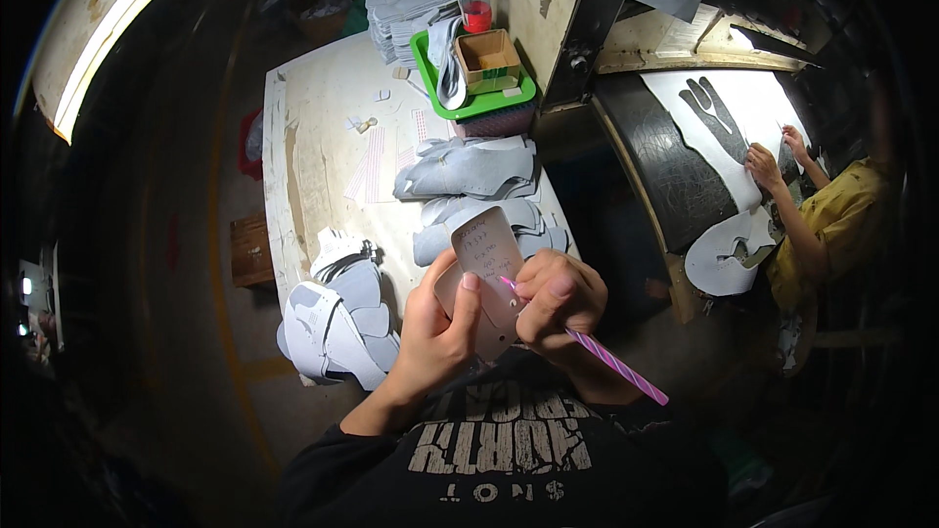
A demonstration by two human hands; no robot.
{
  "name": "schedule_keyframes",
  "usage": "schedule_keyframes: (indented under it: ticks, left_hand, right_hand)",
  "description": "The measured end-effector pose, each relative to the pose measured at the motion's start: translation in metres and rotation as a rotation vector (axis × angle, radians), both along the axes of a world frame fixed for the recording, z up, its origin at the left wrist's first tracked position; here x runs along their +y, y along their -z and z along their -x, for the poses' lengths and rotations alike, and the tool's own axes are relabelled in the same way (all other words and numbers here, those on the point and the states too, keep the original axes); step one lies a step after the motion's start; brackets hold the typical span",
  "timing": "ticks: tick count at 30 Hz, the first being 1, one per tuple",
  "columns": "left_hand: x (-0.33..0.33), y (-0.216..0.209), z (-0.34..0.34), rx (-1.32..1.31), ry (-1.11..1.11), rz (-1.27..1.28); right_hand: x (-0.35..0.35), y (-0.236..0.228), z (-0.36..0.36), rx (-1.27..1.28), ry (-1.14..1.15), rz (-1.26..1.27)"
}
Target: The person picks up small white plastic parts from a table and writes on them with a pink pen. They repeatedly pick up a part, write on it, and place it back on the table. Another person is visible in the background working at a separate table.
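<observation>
In front of my chest, my left hand (437, 334) is closed on a pale, rounded piece of card (486, 242), with the thumb lying across its face. Several lines of handwriting show on the card, and small holes are visible near its lower end. My right hand (564, 305) grips a pink and purple striped pen (623, 372). The pen's tip is close to the card's right edge; whether it touches, I cannot tell. Just beyond the card, stacks of grey-white cut pieces (465, 168) lie on the white table (318, 152).
A bundle of cut pieces (337, 328) rests at the table's near left corner. Farther back are a green tray (468, 110) with a cardboard box (489, 57), a bottle (474, 0) and another stack (406, 10). At right, another person (831, 225) handles white sheet material (690, 122) on a black surface.
</observation>
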State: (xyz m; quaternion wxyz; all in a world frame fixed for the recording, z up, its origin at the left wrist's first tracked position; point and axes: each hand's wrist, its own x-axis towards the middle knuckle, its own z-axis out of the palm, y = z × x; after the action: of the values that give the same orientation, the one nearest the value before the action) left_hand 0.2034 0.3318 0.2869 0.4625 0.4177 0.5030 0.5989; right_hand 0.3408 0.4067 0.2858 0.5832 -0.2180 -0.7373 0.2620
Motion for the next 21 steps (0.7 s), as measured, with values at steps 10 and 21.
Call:
schedule_keyframes:
  ticks: [10, 21]
  left_hand:
    - [-0.0061, -0.0067, -0.0009, -0.002, -0.021, -0.014]
    - [-0.0052, -0.0053, -0.0042, -0.07, -0.068, -0.024]
  right_hand:
    - [-0.0036, -0.0029, -0.0016, 0.068, -0.089, 0.039]
    - [-0.0071, -0.0057, -0.0016, 0.048, -0.133, -0.08]
